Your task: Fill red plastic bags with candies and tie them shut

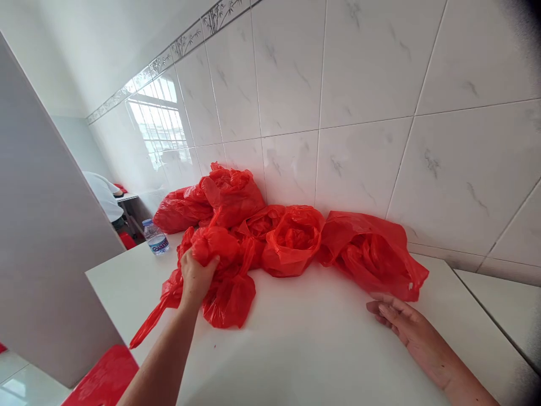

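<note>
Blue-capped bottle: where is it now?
Head view, left side: the bottle stands on the white table, beside the rear-left red bag and left of the left hand.

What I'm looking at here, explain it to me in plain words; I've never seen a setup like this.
There is no machine here. A person works with two bare hands: the left hand and the right hand. The single picture comes from a camera worn on the person's head, looking forward and down, so the forearms reach in from the bottom.

On the white table, by a tiled wall, lie several red plastic bags. A clear bottle with a blue cap stands at the left.

The left hand grips a bundled red bag; whether it is lifted is hard to tell. The right hand holds nothing visible; it is just in front of an open red bag with crumpled red plastic inside.
</note>
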The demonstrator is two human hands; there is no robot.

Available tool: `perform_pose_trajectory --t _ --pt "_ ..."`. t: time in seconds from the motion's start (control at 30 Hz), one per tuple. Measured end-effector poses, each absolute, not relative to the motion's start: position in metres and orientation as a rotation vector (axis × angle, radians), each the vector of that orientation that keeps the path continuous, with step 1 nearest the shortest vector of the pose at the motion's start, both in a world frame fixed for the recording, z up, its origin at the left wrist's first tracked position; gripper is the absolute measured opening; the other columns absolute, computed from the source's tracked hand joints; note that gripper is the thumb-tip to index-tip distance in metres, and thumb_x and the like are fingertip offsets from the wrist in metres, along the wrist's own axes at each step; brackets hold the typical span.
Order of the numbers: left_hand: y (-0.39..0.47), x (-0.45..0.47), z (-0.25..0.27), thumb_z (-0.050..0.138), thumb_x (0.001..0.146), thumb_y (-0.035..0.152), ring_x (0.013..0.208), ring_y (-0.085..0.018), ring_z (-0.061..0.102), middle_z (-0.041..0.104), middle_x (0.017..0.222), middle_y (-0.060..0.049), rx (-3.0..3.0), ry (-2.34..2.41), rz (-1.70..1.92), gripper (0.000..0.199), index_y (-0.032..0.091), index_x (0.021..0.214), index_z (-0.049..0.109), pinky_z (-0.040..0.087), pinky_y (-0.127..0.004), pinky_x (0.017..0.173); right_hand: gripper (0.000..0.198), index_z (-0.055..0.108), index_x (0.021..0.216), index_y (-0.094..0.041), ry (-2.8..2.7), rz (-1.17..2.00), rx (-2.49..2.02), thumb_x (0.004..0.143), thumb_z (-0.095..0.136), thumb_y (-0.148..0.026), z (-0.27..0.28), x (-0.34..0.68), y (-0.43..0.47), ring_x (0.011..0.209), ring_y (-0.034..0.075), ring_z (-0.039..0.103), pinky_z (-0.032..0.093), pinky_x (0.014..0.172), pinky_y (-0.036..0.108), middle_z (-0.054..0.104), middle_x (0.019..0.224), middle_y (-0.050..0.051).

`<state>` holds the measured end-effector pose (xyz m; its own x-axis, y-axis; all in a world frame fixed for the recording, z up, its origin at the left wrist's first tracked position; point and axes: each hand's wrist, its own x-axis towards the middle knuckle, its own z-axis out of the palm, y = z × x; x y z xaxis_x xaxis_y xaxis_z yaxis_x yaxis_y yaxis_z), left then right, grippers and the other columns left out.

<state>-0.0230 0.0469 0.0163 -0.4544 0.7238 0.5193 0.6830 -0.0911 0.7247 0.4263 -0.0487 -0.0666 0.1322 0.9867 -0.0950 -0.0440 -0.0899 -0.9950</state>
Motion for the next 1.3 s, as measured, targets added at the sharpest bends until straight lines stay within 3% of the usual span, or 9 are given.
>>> perform_pose_trajectory --t 0.2,0.3,0.4,0.6,0.77,0.93,1.13,1.2,1.3 --pt "0.046 -0.027 -0.021 0.058 0.070 0.044 0.126 -0.044 0.037 0.049 0.129 -0.024 1.829 2.260 1.164 0.049 0.011 0.106 0.056 0.022 -0.062 0.104 0.050 0.060 0.116 -0.024 -1.057 1.165 -1.331 0.076 0.063 -0.055 -0.064 0.424 -0.049 0.117 0.027 0.054 0.035 0.107 0.045 0.065 0.115 0.009" --pt "0.040 -0.019 -0.018 0.053 0.076 0.044 0.138 -0.041 0.019 0.027 0.146 -0.026 1.830 2.362 1.186 0.068 0.006 0.131 0.038 0.019 -0.057 0.108 0.051 0.060 0.117 -0.025 -1.068 1.161 -1.349 0.076 0.062 -0.056 -0.063 0.423 -0.049 0.115 0.026 0.055 0.036 0.106 0.043 0.066 0.115 0.008" --pt "0.031 -0.003 0.000 0.051 0.082 0.041 0.142 -0.034 0.007 0.012 0.153 -0.018 1.934 2.383 1.450 0.073 0.014 0.143 0.022 0.016 -0.053 0.112 0.053 0.060 0.118 -0.024 -1.067 1.162 -1.361 0.076 0.062 -0.057 -0.062 0.422 -0.050 0.113 0.026 0.056 0.036 0.106 0.044 0.066 0.114 0.009" --pt "0.015 0.059 0.031 0.052 0.085 0.027 0.131 -0.025 0.037 0.040 0.139 -0.010 2.396 1.682 1.687 0.032 0.023 0.117 0.053 0.033 -0.042 0.108 0.051 0.063 0.112 -0.023 -1.010 1.161 -1.332 0.072 0.067 -0.055 -0.055 0.417 -0.051 0.111 0.026 0.058 0.038 0.104 0.041 0.067 0.111 0.009" --pt "0.006 0.136 0.031 0.046 0.088 0.016 0.108 -0.018 0.057 0.059 0.115 -0.009 2.638 0.825 1.235 0.021 0.021 0.100 0.062 0.046 -0.031 0.093 0.045 0.063 0.106 -0.021 -1.035 1.086 -1.342 0.073 0.065 -0.051 -0.050 0.409 -0.050 0.104 0.025 0.060 0.043 0.095 0.040 0.069 0.101 0.008" --pt "0.014 0.222 0.029 0.054 0.084 0.018 0.121 -0.022 0.050 0.046 0.138 -0.009 2.770 0.684 0.707 0.040 0.024 0.124 0.054 0.046 -0.036 0.096 0.031 0.065 0.095 -0.022 -1.147 0.932 -1.430 0.073 0.062 -0.044 -0.052 0.402 -0.046 0.083 0.022 0.060 0.047 0.075 0.034 0.066 0.083 0.002" --pt "0.049 0.306 0.023 0.070 0.067 0.012 0.141 -0.037 0.012 0.014 0.156 -0.012 2.861 0.848 0.422 0.089 0.028 0.144 0.027 0.029 -0.056 0.107 0.020 0.064 0.081 -0.022 -1.149 0.928 -1.375 0.072 0.062 -0.039 -0.057 0.403 -0.041 0.076 0.018 0.057 0.043 0.072 0.032 0.061 0.073 -0.001" --pt "0.060 0.323 0.018 0.076 0.058 0.008 0.139 -0.044 0.014 0.008 0.157 -0.014 2.869 0.946 0.344 0.102 0.030 0.145 0.026 0.030 -0.062 0.103 0.023 0.065 0.086 -0.022 -1.131 0.942 -1.351 0.071 0.063 -0.039 -0.057 0.404 -0.041 0.079 0.019 0.059 0.044 0.075 0.032 0.063 0.073 -0.001" --pt "0.073 0.335 0.008 0.080 0.056 0.009 0.127 -0.046 0.037 0.012 0.155 -0.018 2.852 1.107 0.280 0.102 0.030 0.143 0.029 0.046 -0.058 0.088 0.026 0.064 0.088 -0.020 -1.095 0.947 -1.326 0.070 0.063 -0.039 -0.057 0.405 -0.041 0.081 0.020 0.062 0.046 0.075 0.032 0.064 0.075 0.001"
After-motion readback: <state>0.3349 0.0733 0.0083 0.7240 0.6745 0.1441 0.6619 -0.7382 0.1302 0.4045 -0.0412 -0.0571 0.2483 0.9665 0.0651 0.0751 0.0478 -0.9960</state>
